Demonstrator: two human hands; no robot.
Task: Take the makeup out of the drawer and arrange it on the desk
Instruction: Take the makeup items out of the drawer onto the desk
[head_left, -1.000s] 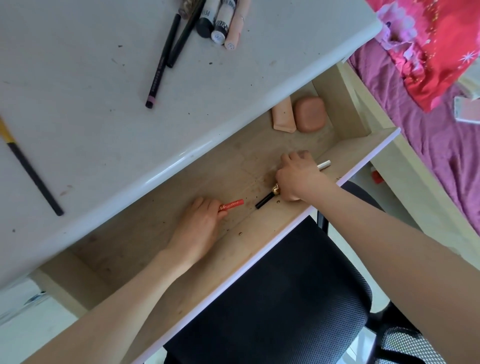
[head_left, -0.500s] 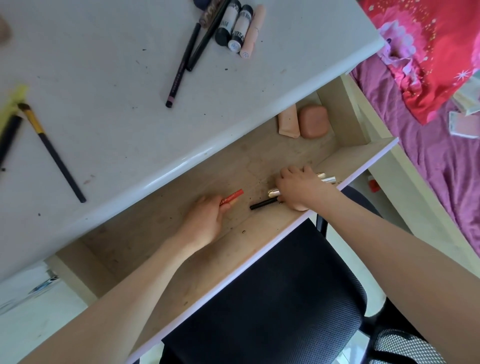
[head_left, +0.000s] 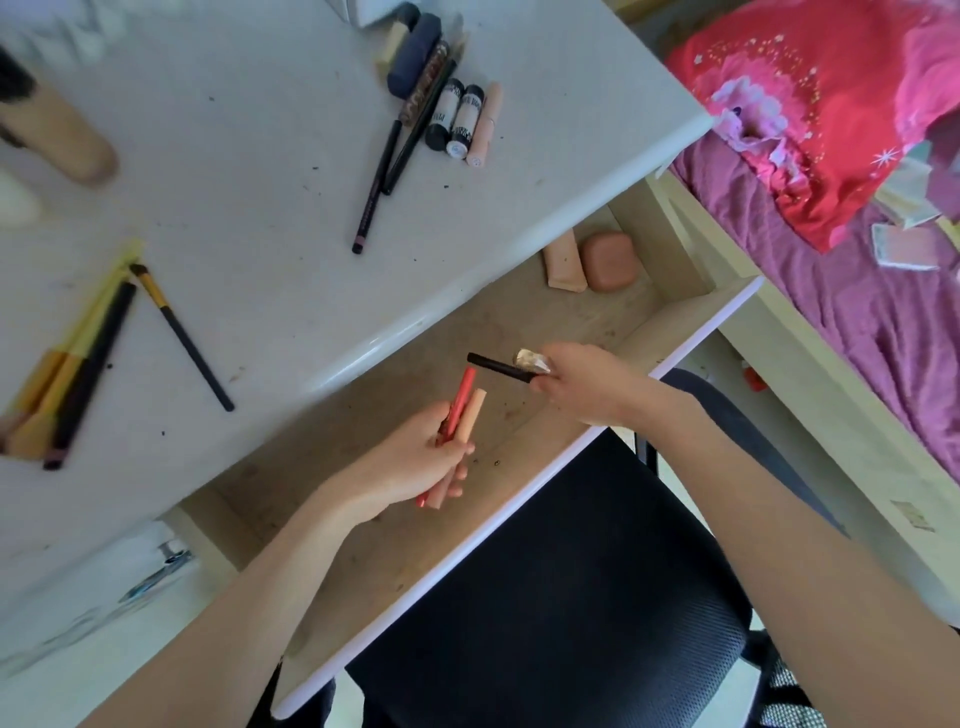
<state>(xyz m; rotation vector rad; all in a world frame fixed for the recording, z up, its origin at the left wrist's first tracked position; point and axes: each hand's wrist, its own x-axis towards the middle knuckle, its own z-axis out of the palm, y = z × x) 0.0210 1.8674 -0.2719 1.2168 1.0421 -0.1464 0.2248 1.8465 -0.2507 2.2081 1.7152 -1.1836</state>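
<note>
While held: 2 sticks (head_left: 461, 410), 2 tubes (head_left: 511, 365).

bedroom at home, pretty clearly. white desk (head_left: 249, 156) with open drawer (head_left: 691, 306) right beside bed (head_left: 883, 332), purple sheet, red-pink blanket (head_left: 831, 104), black mesh chair (head_left: 571, 597), makeup scattered on desk.

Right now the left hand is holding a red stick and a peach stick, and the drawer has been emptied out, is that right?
Not quite. The left hand does hold the red stick and peach stick, but the head view shows the drawer not emptied: a peach tube and pink compact remain.
</note>
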